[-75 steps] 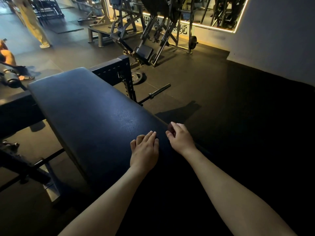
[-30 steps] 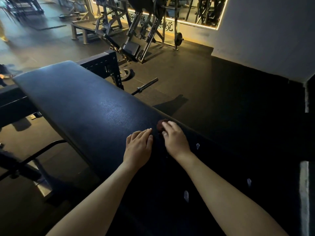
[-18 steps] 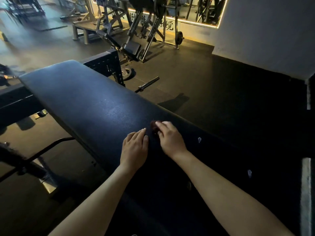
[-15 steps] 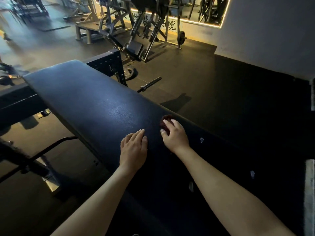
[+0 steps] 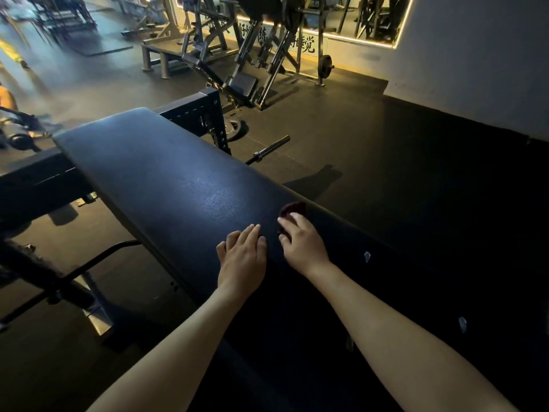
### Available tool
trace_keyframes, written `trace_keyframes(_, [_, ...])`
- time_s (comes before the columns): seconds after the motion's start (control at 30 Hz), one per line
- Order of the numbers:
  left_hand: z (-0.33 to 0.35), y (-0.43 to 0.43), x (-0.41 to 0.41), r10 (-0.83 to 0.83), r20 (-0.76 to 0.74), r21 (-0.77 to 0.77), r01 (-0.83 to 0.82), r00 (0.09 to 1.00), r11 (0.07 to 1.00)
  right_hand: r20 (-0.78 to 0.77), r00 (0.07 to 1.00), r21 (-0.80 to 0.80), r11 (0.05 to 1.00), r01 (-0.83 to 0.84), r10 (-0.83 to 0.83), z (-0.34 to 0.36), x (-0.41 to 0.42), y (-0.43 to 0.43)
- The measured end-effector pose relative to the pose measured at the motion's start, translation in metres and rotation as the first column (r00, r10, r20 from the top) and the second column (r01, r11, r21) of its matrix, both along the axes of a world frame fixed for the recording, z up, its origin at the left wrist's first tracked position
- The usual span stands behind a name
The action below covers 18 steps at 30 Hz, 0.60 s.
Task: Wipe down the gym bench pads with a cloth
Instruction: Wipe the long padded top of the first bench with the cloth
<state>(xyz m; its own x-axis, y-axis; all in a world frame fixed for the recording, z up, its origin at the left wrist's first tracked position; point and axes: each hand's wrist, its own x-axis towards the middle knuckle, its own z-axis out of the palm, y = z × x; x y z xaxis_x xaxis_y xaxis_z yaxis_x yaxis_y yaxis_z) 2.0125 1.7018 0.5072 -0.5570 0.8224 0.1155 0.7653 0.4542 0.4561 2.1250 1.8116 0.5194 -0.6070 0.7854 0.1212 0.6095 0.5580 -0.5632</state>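
You have one bench pad [image 5: 166, 179] in view, black and padded. Its long axis runs from the far left, where the rounded end points away from you, down toward the near right, where it passes into shadow. One cloth [image 5: 294, 207] is present, dark red and wadded. It sits on the pad's top surface near its right-hand edge, roughly midway along the visible length. Your right hand [image 5: 303, 243] is on it. The fingers [image 5: 292, 217] are bent down over the wad and press it against the pad, so that only the far part of the cloth shows beyond the fingertips. Your left hand [image 5: 242, 255] lies palm down on the pad just beside the right one, apart from it. Its fingers are straight and together, it holds nothing, and it is clear of the cloth. Both forearms are bare. Beyond the pad's right edge stands one black perforated frame upright [image 5: 205, 114]. One weight plate [image 5: 234, 128] lies flat on the floor [image 5: 341, 138] next to it, and one barbell end [image 5: 269, 150] lies near the plate.
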Motion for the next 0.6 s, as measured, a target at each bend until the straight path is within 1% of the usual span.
trace_keyframes(0.03, [-0.003, 0.002, -0.002, -0.002, -0.016, -0.005, 0.002, 1.0, 1.0, -0.024, 0.999, 0.007, 0.999, -0.048, 0.048, -0.001, -0.001, -0.008])
trace_keyframes(0.1, [-0.007, 0.005, -0.007, -0.048, -0.094, -0.039, 0.044, 0.994, 0.998, -0.083, 0.985, 0.003, 0.988, -0.155, 0.155, 0.0, 0.0, -0.02])
trace_keyframes(0.17, [-0.008, 0.009, -0.01, -0.084, -0.128, -0.053, 0.078, 0.988, 0.996, -0.111, 0.974, -0.003, 0.98, -0.2, 0.199, 0.005, 0.001, -0.01])
trace_keyframes(0.23, [-0.008, 0.012, -0.012, -0.087, -0.128, -0.052, 0.081, 0.988, 0.995, -0.116, 0.986, 0.03, 0.992, -0.119, 0.121, 0.006, -0.003, 0.018])
trace_keyframes(0.3, [-0.008, 0.012, -0.011, -0.078, -0.127, -0.028, 0.075, 0.989, 0.997, -0.026, 1.0, -0.007, 1.0, 0.003, -0.003, 0.004, -0.007, 0.04])
trace_keyframes(0.37, [-0.005, 0.01, -0.01, -0.061, -0.091, 0.025, 0.064, 0.994, 0.998, 0.074, 0.997, -0.033, 0.999, 0.036, -0.033, 0.002, -0.012, 0.043])
trace_keyframes(0.4, [-0.003, 0.01, -0.01, -0.055, -0.053, 0.054, 0.058, 0.997, 0.997, 0.072, 0.997, -0.021, 0.999, 0.024, -0.022, 0.0, -0.015, 0.039])
trace_keyframes(0.5, [0.001, 0.004, -0.011, -0.022, 0.072, 0.146, 0.011, 0.997, 0.989, 0.005, 0.997, 0.012, 0.997, -0.079, 0.079, 0.002, -0.016, 0.014])
trace_keyframes(0.57, [0.001, -0.01, -0.009, 0.029, 0.089, 0.193, -0.046, 0.996, 0.98, -0.03, 0.985, 0.013, 0.985, -0.171, 0.171, 0.005, -0.013, -0.01])
trace_keyframes(0.6, [-0.001, -0.019, -0.006, 0.063, 0.066, 0.204, -0.076, 0.996, 0.976, -0.055, 0.975, 0.011, 0.976, -0.216, 0.216, 0.006, -0.012, -0.024])
